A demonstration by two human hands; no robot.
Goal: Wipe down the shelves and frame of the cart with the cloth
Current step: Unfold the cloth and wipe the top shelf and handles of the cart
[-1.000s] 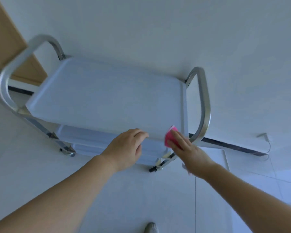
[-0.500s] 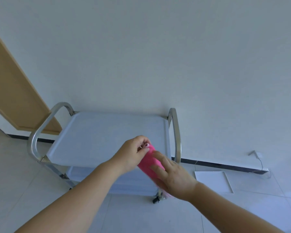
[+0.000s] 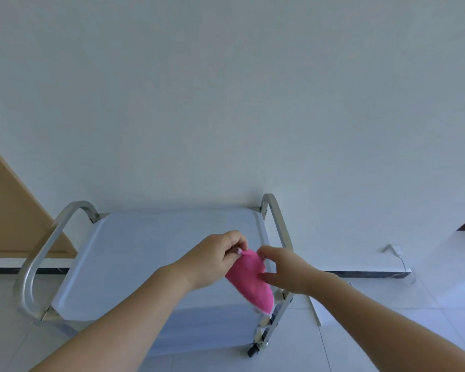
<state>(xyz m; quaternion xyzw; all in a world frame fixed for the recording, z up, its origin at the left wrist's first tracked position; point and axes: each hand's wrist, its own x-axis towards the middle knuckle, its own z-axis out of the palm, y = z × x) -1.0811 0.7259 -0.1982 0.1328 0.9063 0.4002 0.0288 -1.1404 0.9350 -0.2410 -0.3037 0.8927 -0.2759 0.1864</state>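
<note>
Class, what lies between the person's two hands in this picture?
In the head view, the pink cloth lies between the left hand and right hand.

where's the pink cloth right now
In the head view the pink cloth hangs between the left hand and right hand, over the top shelf's right front corner.

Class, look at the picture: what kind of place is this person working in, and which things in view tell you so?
Probably a plain indoor room or hallway, though its purpose is unclear. The clues: a bare white wall, a pale tiled floor with a dark baseboard, and a metal cart parked against the wall.
</note>
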